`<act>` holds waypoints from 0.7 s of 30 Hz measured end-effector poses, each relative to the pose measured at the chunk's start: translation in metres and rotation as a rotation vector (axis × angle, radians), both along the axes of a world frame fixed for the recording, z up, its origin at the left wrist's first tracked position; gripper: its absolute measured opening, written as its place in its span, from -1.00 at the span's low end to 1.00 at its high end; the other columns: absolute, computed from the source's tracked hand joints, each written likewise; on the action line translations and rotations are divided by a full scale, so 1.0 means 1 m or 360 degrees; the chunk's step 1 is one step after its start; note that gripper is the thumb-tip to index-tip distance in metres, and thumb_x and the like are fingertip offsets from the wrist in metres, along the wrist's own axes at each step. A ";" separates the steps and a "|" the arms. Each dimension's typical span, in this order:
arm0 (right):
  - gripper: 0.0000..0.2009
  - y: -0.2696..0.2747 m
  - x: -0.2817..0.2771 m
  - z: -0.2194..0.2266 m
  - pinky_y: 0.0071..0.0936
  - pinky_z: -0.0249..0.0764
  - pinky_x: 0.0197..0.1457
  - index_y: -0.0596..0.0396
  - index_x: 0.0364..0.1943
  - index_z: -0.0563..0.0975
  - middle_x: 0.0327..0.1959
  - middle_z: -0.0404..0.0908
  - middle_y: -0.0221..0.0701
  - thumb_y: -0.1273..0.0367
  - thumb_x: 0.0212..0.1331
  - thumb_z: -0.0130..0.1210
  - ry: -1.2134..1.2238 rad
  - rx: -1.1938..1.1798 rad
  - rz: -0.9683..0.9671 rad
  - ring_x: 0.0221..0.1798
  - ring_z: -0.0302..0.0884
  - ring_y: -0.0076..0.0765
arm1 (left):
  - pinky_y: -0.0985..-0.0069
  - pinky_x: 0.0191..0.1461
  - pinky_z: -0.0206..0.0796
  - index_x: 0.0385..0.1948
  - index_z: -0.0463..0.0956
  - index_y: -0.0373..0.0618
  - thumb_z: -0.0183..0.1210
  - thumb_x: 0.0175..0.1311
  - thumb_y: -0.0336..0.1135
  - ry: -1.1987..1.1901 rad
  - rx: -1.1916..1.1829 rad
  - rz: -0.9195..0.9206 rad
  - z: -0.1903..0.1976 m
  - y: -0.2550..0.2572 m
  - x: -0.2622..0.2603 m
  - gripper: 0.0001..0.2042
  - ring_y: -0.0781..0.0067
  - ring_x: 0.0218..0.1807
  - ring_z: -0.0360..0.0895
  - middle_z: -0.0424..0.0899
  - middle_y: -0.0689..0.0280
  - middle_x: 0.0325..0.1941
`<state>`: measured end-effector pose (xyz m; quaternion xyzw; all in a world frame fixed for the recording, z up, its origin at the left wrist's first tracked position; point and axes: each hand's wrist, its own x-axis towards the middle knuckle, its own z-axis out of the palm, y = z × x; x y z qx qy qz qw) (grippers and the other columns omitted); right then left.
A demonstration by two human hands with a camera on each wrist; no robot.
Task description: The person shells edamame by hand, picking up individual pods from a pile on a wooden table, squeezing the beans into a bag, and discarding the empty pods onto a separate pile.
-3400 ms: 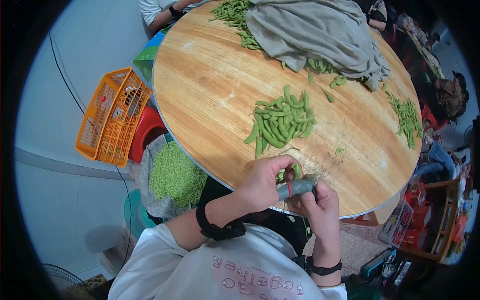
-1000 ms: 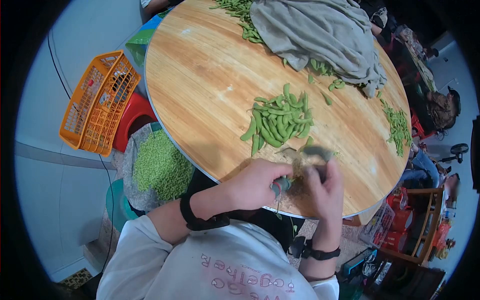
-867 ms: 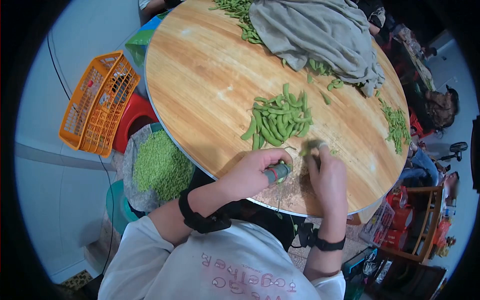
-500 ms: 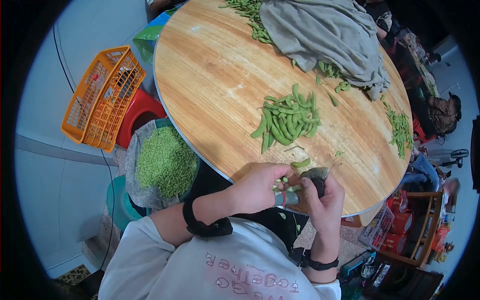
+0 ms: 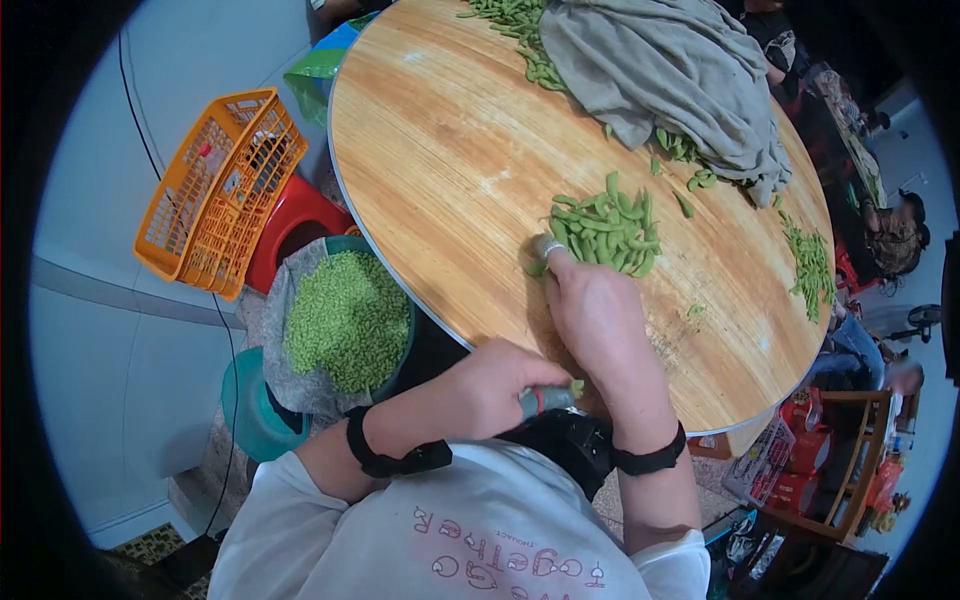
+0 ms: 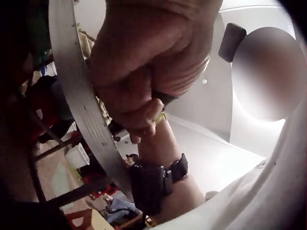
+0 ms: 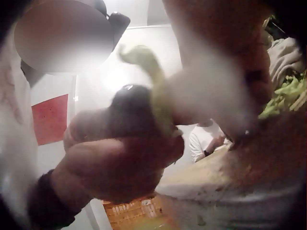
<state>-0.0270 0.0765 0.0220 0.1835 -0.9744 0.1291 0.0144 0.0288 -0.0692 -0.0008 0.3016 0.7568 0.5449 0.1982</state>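
My left hand is at the table's near edge, its thumb in a dark grey cover with a red band. It holds a green soybean pod, which sticks up beside the covered thumb in the right wrist view. My right hand reaches past it over the table to the small pile of soybean pods. A grey cover on one of its digits is right at a pod on the pile's left side. The other right fingers are hidden below the hand, so I cannot tell their grip.
Shelled beans fill a cloth-lined tub left of the round table. An orange basket rests on a red stool. A grey cloth covers more pods at the far side. Thin green pieces lie at right.
The right hand has moved from beside the left hand, forward and left to the pod pile. The left hand has drawn slightly back and left. The loose pod near the hands is out of sight.
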 end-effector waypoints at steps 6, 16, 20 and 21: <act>-0.85 0.028 0.029 0.006 -0.15 0.42 -0.46 0.05 -0.28 0.48 -0.60 0.52 -0.12 0.41 0.04 0.01 -0.0020 0.0054 -0.0238 -0.50 0.53 0.00 | 0.59 -0.32 0.36 0.07 0.39 -0.10 -0.03 -0.08 -0.63 -0.0501 0.0145 -0.0627 0.011 0.002 -0.003 -0.47 0.51 -0.49 0.50 0.56 0.31 -0.52; -0.88 0.063 0.076 -0.007 -0.35 0.33 -0.56 0.19 -0.40 0.47 -0.68 0.46 -0.17 0.43 0.03 0.14 0.0199 -0.0590 -0.0639 -0.63 0.45 -0.09 | 0.79 -0.79 -0.13 -0.30 0.41 -0.23 -0.12 0.32 -0.26 -0.1304 0.2051 0.0963 -0.007 -0.047 -0.040 -0.78 0.77 -0.76 0.13 0.34 0.46 -0.67; -0.76 0.051 0.077 -0.010 -0.27 0.33 -0.61 0.17 -0.53 0.39 -0.72 0.44 -0.16 0.32 -0.01 0.20 0.0177 -0.0321 -0.0714 -0.66 0.44 -0.05 | 0.75 -0.61 0.07 -0.37 0.44 -0.18 -0.10 0.31 -0.27 0.0027 0.1248 0.1937 -0.042 -0.115 -0.032 -0.79 0.73 -0.64 0.28 0.39 0.43 -0.66; -0.76 0.048 0.075 -0.010 -0.27 0.33 -0.61 0.17 -0.53 0.39 -0.72 0.44 -0.16 0.32 -0.01 0.20 0.0173 -0.0334 -0.0719 -0.66 0.44 -0.05 | 0.70 -0.51 0.23 -0.34 0.46 -0.19 -0.07 0.30 -0.25 0.0318 0.0891 0.1972 -0.077 -0.144 -0.030 -0.79 0.66 -0.56 0.39 0.43 0.38 -0.63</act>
